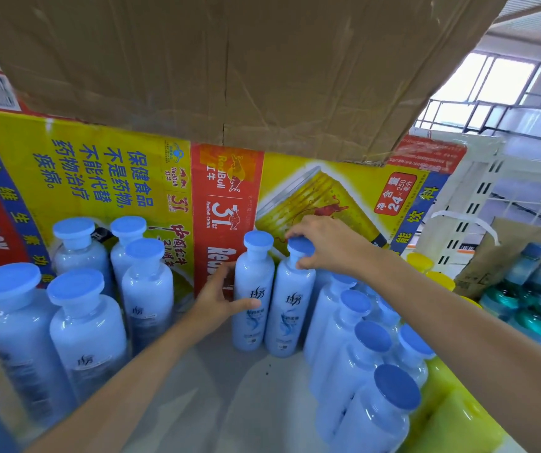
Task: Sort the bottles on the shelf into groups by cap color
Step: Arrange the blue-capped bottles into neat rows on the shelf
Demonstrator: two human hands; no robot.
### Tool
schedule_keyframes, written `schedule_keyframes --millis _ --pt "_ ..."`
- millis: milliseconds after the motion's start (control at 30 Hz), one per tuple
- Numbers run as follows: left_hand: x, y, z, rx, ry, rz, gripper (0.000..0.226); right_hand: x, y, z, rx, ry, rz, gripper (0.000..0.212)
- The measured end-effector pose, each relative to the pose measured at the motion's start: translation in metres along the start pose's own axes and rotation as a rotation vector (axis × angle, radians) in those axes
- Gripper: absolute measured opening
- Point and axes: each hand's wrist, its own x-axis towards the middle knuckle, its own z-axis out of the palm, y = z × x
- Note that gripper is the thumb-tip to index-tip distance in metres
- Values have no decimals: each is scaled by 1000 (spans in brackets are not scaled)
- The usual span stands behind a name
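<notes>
a: why are both hands on those two bottles in the middle of the shelf (217, 397)?

b: they look to be steadying a pair at once; the left hand (218, 297) is wrapped round the side of the left middle bottle (252, 299), thumb across its front and fingers behind; the right hand (323, 245) comes down from above, fingertips pinched on the cap of the right middle bottle (290, 308); so each hand is closed on its own bottle, the two hands apart

a: and where do those bottles stand?

b: upright, touching each other, at the back edge of the shelf against the red and yellow carton (125, 178); both caps are blue

a: why there?

b: i'd judge they are being joined to the blue group; the row toward the right edge (357, 348) runs from just beside them to the front edge, all blue caps; a second blue cluster (76, 305) sits by the left edge, with bare shelf between

a: any other colours?

b: yellow caps (421, 261) show past the right row, and yellow bottles (452, 410) near the front right corner; kept apart from the blue, it seems

a: the grip from above, why?

b: a brown box (230, 70) overhangs the shelf; the cap is the easiest part to reach among close neighbours; whether the bottles are lifted or resting, i cannot tell
</notes>
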Motion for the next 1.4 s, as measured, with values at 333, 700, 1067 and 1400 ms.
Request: schedule_keyframes --millis 333,700,1067,1400 --pt "3 2 1 141 11 18 61 2 -1 0 -1 14 31 52" --pt "-1 15 -4 312 -8 41 72 1 2 1 -4 2 9 53" --pt "21 93 -16 620 -55 287 51 1 -1 1 -24 -2 -23 52" --pt "35 115 -13 842 -133 205 41 -1 -5 -2 -48 -5 -14 50"
